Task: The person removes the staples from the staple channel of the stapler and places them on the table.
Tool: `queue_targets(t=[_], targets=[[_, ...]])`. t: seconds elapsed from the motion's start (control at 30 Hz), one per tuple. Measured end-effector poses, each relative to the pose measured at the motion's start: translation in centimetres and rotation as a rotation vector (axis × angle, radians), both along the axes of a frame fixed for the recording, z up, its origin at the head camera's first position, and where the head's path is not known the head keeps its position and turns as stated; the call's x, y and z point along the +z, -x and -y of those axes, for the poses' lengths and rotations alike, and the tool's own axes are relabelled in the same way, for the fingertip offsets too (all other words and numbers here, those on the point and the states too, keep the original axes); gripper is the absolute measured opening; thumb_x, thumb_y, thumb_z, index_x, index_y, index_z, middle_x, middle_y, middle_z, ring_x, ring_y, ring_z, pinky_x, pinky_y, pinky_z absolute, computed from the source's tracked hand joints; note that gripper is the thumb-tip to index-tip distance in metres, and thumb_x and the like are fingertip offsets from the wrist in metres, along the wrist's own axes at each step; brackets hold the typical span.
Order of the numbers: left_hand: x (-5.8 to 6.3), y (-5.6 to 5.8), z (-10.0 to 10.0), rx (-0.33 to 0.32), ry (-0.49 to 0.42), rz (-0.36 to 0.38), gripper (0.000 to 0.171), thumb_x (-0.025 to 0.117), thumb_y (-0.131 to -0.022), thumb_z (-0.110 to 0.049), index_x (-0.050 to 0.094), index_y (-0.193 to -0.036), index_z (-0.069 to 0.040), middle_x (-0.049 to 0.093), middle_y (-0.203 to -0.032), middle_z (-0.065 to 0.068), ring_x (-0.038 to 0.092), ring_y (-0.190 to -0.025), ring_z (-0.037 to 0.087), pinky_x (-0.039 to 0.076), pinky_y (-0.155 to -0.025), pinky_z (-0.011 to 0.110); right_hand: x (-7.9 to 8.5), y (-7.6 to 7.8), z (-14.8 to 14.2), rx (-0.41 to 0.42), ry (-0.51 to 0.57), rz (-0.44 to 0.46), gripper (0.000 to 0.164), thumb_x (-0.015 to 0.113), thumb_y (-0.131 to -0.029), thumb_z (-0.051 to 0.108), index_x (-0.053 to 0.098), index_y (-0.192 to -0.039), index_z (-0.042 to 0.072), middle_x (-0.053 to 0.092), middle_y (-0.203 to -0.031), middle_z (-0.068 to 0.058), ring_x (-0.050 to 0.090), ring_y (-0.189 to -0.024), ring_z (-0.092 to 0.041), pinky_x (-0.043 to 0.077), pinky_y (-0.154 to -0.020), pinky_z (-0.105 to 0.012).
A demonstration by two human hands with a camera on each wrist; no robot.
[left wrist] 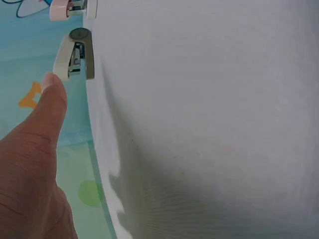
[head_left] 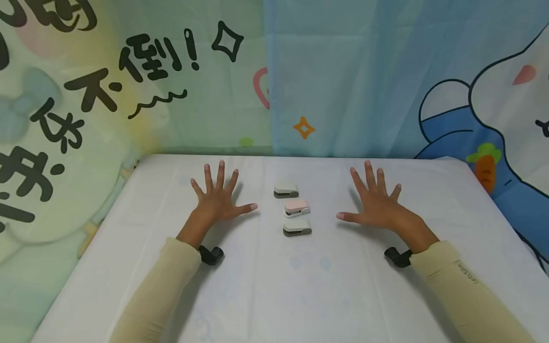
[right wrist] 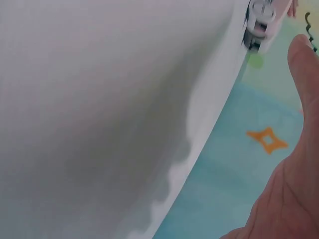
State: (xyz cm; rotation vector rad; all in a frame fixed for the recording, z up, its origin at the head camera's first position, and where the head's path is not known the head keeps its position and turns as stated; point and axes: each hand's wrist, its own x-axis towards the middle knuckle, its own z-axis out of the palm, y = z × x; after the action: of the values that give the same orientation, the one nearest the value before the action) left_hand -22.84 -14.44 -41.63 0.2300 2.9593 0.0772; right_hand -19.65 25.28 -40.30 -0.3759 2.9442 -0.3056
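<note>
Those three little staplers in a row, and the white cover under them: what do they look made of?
The two grey staplers and the pink stapler look like smooth matte plastic shells; the left wrist view shows shiny metal inside one. The table cover seems thin cloth or plastic sheet, judging by its faint creases.

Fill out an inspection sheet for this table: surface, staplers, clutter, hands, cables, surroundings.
Surface: white table cover, faintly patterned, a few creases.
Job's things: three small staplers in a column at the centre, apart from each other and from both hands: far grey stapler, pink stapler, near grey stapler.
Clutter: nothing seen.
Hands: left hand and right hand lie flat on the cover with fingers spread, holding nothing; a black wrist mount shows by each cuff.
Cables: nothing seen.
Surroundings: cartoon-printed backdrop curtains behind and at both sides of the table.
</note>
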Motion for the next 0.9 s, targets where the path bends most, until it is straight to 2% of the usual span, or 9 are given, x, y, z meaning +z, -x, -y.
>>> queue_targets(t=[0.3, 0.47, 0.57, 0.63, 0.7, 0.8, 0.9], targets=[[-0.7, -1.1, -0.5, -0.026, -0.031, 0.027, 0.116, 0.043, -0.069, -0.092, -0.001, -0.156, -0.028, -0.033, -0.154, 0.007, -0.035, -0.135, 0.04, -0.016, -0.095, 0.074, -0.4, -1.0, 2.6, 0.103, 0.033, -0.026, 0.124, 0.06, -0.073, 0.08, -0.01, -0.156, 0.019, -0.034, -0.154, -0.012, -0.02, -0.139, -0.047, -0.004, -0.09, -0.082], [-0.7, -1.5, -1.1, -0.053, -0.03, 0.002, 0.116, 0.044, -0.07, -0.091, 0.0, -0.156, -0.028, -0.032, -0.155, 0.008, -0.031, -0.137, 0.041, -0.014, -0.097, 0.073, 0.2, -0.9, 3.2, 0.145, 0.064, -0.039, 0.123, 0.062, -0.074, 0.077, -0.01, -0.156, 0.019, -0.034, -0.154, -0.01, -0.023, -0.14, -0.043, -0.005, -0.095, -0.079], [-0.3, -1.7, -1.4, -0.09, -0.033, 0.02, 0.114, 0.046, -0.072, -0.089, 0.002, -0.157, -0.026, -0.029, -0.156, 0.01, -0.03, -0.138, 0.039, -0.013, -0.099, 0.072, 0.4, -0.7, 3.6, 0.194, 0.112, -0.046, 0.121, 0.065, -0.075, 0.073, -0.008, -0.156, 0.019, -0.03, -0.155, -0.012, -0.02, -0.141, -0.042, -0.005, -0.1, -0.073], [0.1, -1.9, -1.8, -0.127, -0.074, 0.037, 0.111, 0.049, -0.075, -0.085, 0.008, -0.157, -0.024, -0.022, -0.158, 0.014, -0.026, -0.14, 0.038, -0.012, -0.1, 0.071, 0.2, -0.8, 3.9, 0.23, 0.154, -0.07, 0.118, 0.067, -0.076, 0.07, -0.002, -0.157, 0.018, -0.019, -0.158, -0.016, -0.01, -0.143, -0.044, 0.002, -0.104, -0.07], [0.5, -2.1, -2.1, -0.166, -0.138, 0.049, 0.104, 0.053, -0.078, -0.079, 0.017, -0.157, -0.021, -0.012, -0.16, 0.016, -0.019, -0.143, 0.037, -0.011, -0.103, 0.068, 0.1, -0.8, 4.3, 0.263, 0.197, -0.112, 0.112, 0.069, -0.077, 0.067, 0.008, -0.157, 0.016, 0.0, -0.157, -0.02, 0.006, -0.142, -0.043, 0.015, -0.106, -0.064], [1.0, -2.5, -2.7, -0.22, -0.255, 0.048, 0.093, 0.061, -0.081, -0.07, 0.03, -0.153, -0.02, 0.003, -0.161, 0.017, -0.005, -0.146, 0.036, -0.009, -0.106, 0.065, 0.0, -0.9, 4.9, 0.302, 0.253, -0.184, 0.1, 0.072, -0.077, 0.063, 0.026, -0.151, 0.014, 0.027, -0.142, -0.018, 0.024, -0.131, -0.037, 0.033, -0.098, -0.057], [1.3, -2.8, -3.4, -0.258, -0.322, 0.033, 0.085, 0.067, -0.081, -0.064, 0.041, -0.148, -0.018, 0.016, -0.159, 0.016, 0.009, -0.145, 0.035, 0.002, -0.11, 0.061, 0.0, -0.9, 5.6, 0.325, 0.282, -0.218, 0.09, 0.075, -0.077, 0.059, 0.037, -0.144, 0.013, 0.036, -0.129, -0.015, 0.031, -0.121, -0.032, 0.038, -0.092, -0.05]])
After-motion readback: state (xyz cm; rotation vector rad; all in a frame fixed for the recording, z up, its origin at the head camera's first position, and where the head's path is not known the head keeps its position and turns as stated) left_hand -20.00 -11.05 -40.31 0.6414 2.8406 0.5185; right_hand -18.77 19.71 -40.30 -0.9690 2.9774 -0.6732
